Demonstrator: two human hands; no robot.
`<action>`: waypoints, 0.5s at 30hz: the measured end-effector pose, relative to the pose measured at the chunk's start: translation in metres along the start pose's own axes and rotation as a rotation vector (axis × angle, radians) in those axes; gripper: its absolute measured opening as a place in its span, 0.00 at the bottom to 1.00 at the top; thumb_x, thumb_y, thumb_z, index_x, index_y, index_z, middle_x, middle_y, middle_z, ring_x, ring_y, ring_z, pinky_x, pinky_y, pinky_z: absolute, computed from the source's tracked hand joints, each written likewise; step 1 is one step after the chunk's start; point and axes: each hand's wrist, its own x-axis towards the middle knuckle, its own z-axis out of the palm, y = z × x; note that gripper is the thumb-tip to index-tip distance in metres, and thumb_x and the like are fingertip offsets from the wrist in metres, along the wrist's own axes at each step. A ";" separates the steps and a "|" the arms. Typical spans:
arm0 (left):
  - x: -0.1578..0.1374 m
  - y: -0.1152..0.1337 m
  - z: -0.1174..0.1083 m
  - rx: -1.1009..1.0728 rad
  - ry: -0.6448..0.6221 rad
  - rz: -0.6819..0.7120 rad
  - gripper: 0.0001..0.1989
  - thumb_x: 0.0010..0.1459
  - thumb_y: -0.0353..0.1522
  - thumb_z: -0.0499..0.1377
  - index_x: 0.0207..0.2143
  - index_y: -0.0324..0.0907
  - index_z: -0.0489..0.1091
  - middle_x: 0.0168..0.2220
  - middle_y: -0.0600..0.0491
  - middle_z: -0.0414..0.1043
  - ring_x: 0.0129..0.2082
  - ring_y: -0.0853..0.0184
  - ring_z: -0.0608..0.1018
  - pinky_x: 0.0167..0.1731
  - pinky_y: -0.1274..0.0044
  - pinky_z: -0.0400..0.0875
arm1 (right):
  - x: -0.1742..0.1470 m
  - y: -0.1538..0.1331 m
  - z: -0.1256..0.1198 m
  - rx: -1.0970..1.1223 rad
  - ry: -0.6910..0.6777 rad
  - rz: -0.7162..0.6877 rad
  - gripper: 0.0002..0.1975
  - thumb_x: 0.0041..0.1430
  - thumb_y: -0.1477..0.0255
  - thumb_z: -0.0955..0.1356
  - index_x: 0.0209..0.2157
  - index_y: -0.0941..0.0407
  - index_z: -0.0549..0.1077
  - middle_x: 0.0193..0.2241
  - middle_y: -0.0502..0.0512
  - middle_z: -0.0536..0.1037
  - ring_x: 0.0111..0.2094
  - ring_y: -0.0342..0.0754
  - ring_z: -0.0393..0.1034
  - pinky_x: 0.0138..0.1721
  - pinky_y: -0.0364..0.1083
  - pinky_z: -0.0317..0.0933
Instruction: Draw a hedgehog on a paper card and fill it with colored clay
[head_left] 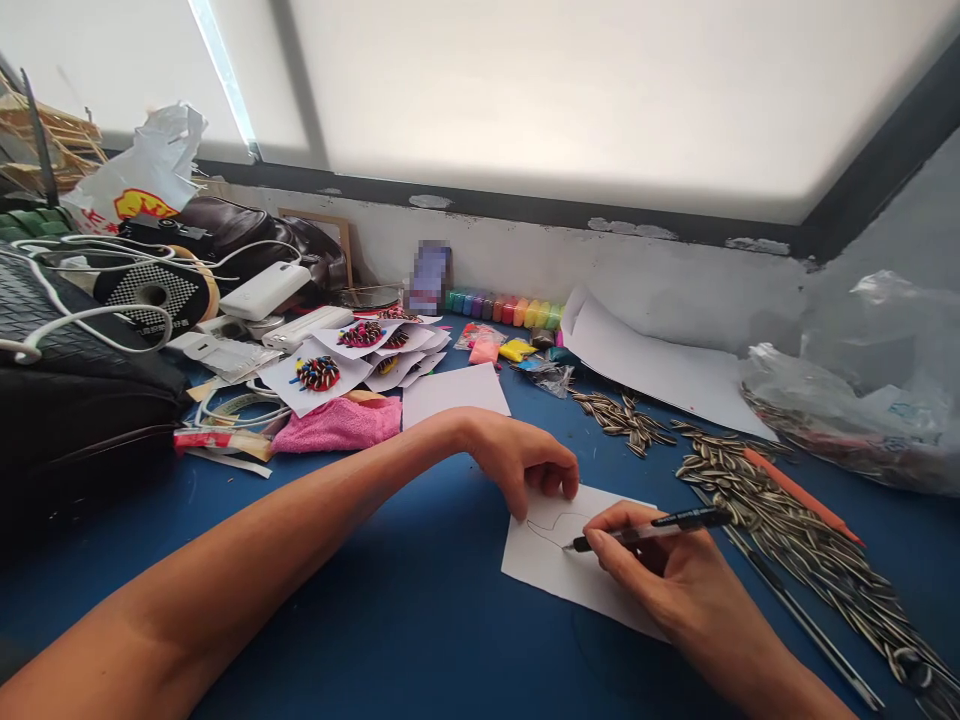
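Observation:
A small white sheet of paper [540, 572] lies at a slant on the blue table. On it is a thin curved outline in dark ink. My right hand [682, 580] is closed around a black pen [694, 520], whose tip touches the sheet at the lower part of the line. My left hand [517, 455] bends over the sheet's upper left edge. Its thumb and curled fingers press on the paper; the undersides of the fingers are partly hidden. Just beyond that hand lies another blank white sheet [457, 392].
Sunflower seeds [757, 475] spread along the right, with an orange stick [802, 495] and a second pen [802, 615] among them. Behind are clay packets [517, 349] and colourful tubs [510, 309]. Left are decorated cards [319, 378], a pink cloth [337, 425] and a black bag [75, 390].

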 end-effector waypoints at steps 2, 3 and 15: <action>0.000 0.001 0.001 0.012 0.006 -0.007 0.24 0.45 0.28 0.65 0.46 0.40 0.65 0.38 0.54 0.65 0.38 0.67 0.69 0.39 0.75 0.68 | 0.000 0.000 -0.001 -0.009 0.001 -0.004 0.14 0.58 0.60 0.66 0.26 0.53 0.77 0.20 0.50 0.73 0.23 0.45 0.63 0.22 0.42 0.57; 0.000 0.001 0.001 0.021 0.012 -0.013 0.24 0.45 0.30 0.65 0.46 0.40 0.65 0.38 0.54 0.65 0.38 0.67 0.70 0.40 0.75 0.68 | 0.001 0.000 -0.001 -0.015 -0.002 -0.001 0.14 0.58 0.60 0.66 0.26 0.53 0.77 0.21 0.50 0.73 0.23 0.45 0.63 0.23 0.42 0.57; 0.002 0.006 0.005 0.145 0.022 -0.087 0.29 0.43 0.36 0.69 0.48 0.43 0.64 0.42 0.54 0.67 0.38 0.66 0.70 0.39 0.74 0.67 | -0.003 0.004 -0.002 -0.037 -0.004 0.020 0.13 0.59 0.60 0.65 0.28 0.53 0.77 0.21 0.49 0.72 0.23 0.45 0.63 0.23 0.43 0.56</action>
